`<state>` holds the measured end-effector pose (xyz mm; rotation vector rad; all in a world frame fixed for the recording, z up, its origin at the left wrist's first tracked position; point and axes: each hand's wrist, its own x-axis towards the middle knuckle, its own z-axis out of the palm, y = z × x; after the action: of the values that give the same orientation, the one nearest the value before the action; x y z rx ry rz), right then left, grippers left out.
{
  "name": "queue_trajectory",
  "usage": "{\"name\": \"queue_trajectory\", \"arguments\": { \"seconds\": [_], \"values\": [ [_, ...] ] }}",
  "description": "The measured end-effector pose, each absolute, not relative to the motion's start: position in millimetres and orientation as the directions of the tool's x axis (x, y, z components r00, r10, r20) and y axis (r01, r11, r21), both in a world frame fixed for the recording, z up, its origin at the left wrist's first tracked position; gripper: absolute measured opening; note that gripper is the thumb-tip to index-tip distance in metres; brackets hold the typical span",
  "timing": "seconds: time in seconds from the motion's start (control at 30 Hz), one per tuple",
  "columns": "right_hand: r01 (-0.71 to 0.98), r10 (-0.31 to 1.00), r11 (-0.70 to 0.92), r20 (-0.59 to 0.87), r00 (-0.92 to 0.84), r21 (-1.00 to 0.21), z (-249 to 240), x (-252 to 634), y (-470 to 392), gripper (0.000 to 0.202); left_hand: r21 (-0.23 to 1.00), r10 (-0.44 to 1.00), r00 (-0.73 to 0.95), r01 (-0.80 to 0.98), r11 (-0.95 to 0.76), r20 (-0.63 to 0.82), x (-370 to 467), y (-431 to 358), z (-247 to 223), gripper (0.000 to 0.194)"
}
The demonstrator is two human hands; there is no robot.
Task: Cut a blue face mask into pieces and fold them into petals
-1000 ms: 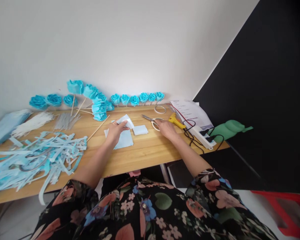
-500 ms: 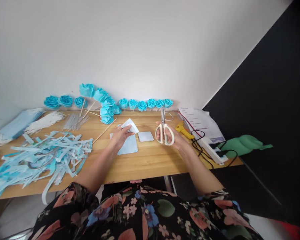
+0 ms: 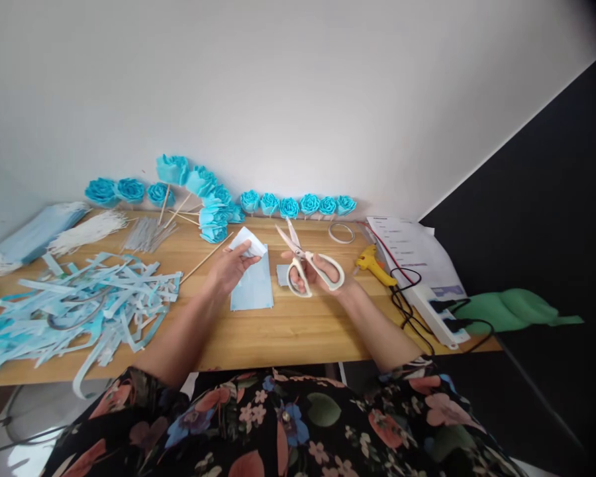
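Note:
Between the thumb and fingers of my left hand [image 3: 230, 267] is a folded piece of pale blue sheet [image 3: 249, 242], its free end pointing up and right. Under it a larger light blue sheet [image 3: 253, 286] lies flat on the table. My right hand [image 3: 322, 275] has its fingers through the handles of cream-handled scissors [image 3: 305, 255]. The blades are spread and point up and left, apart from the folded piece. Partly behind the scissors lies a small pale blue piece [image 3: 283, 274].
Blue flowers [image 3: 289, 207] line the wall, several on sticks. Cut strips [image 3: 94, 305] are heaped at left, near white elastic loops [image 3: 87, 230] and clear sticks [image 3: 149, 234]. At right are a tape roll [image 3: 341, 232], yellow glue gun [image 3: 375, 265], papers [image 3: 412, 248] and power strip [image 3: 440, 318].
The scissors have opened, and my right hand has brought them left, toward my left hand. The folded piece stays in my left hand. The view has turned slightly.

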<state>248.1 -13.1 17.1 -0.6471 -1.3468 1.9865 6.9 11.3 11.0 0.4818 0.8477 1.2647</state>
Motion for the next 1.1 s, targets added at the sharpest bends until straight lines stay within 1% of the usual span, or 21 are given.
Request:
{"name": "queue_trajectory", "arguments": {
  "seconds": [0.23, 0.4, 0.6, 0.83, 0.97, 1.1],
  "values": [
    [-0.253, 0.658, -0.349, -0.044, -0.752, -0.902, -4.6, 247.7, -22.8, 0.069, 0.721, 0.952, 0.023, -0.647, 0.248, -0.306, 3.0, 15.2, 14.7, 0.009],
    [-0.227, 0.659, -0.331, -0.052, -0.75, -0.916, -2.1, 247.9, -25.1, 0.069, 0.729, 0.95, 0.008, -0.639, 0.246, -0.313, 1.8, 15.9, 12.4, 0.011],
    [-0.178, 0.613, -0.333, -0.069, -0.787, -0.926, -5.7, 245.5, -23.0, 0.071, 0.72, 0.949, 0.009, -0.65, 0.246, -0.316, 2.3, 16.6, 9.9, 0.011],
    [-0.187, 0.615, -0.336, -0.065, -0.786, -0.923, -13.9, 245.6, -20.8, 0.071, 0.712, 0.943, 0.02, -0.65, 0.265, -0.333, 5.7, 13.7, 14.3, 0.008],
    [-0.186, 0.632, -0.33, -0.07, -0.772, -0.925, -13.4, 244.3, -21.4, 0.069, 0.739, 0.954, 0.059, -0.618, 0.267, -0.295, 8.1, 10.8, 12.3, 0.008],
    [-0.177, 0.637, -0.313, -0.068, -0.768, -0.933, -15.1, 243.9, -22.0, 0.069, 0.743, 0.949, 0.107, -0.599, 0.299, -0.296, 12.5, 7.5, 7.6, 0.008]
  ]
}}
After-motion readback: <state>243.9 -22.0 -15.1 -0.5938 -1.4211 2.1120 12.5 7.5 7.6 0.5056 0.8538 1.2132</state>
